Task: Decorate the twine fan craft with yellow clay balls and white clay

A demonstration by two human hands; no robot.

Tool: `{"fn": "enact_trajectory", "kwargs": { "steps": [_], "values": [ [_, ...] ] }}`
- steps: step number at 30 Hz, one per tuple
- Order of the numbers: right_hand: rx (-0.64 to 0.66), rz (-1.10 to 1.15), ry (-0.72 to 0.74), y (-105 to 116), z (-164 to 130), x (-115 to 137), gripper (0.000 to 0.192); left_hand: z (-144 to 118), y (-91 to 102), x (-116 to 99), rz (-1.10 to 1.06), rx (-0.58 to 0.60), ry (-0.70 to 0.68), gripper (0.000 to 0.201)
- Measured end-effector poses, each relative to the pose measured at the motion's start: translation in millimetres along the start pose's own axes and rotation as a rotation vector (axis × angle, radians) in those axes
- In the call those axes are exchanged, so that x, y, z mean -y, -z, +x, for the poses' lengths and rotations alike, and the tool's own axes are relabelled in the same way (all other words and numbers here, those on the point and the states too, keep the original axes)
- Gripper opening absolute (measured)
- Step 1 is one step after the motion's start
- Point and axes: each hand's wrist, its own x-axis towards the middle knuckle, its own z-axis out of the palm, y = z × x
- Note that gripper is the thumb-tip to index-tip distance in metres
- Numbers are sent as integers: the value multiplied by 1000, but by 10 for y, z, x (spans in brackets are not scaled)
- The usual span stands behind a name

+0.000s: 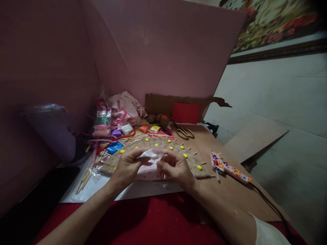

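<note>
Pink boards (pixel 163 47) wall in the far side of my brown tabletop (pixel 230 194), with a red cloth (pixel 143 217) at the near edge. Both my left hand (pixel 129 166) and right hand (pixel 175 166) pinch a small white packet (pixel 149 154) above a woven mat (pixel 153 144) dotted with yellow beads. Scissors (pixel 185 132) lie farther off; a patterned glue gun (pixel 228 167) lies to the right.

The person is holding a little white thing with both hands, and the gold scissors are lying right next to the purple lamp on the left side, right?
Not quite. Both hands, left hand and right hand, do hold the small white piece, but the head view shows the gold scissors on the right part of the board, by the red pad, far from the purple lamp.
</note>
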Motion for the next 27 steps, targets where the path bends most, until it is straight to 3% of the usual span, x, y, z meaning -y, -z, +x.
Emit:
{"fn": "enact_trajectory", "kwargs": {
  "steps": [7,16,23,27],
  "values": [
    [-148,-12,57,19,-10,4,35,-6,-15,-20,-37,13,39,17],
    [70,56,-102,46,3,21,49,-1,-24,-61,8,21,24,13],
    [-46,67,-64,13,-6,16,50,-15,-28,-76,-9,51,58,16],
    [72,67,-70,25,-6,17,51,-3,-16,-53,-24,45,43,15]
  ]
}}
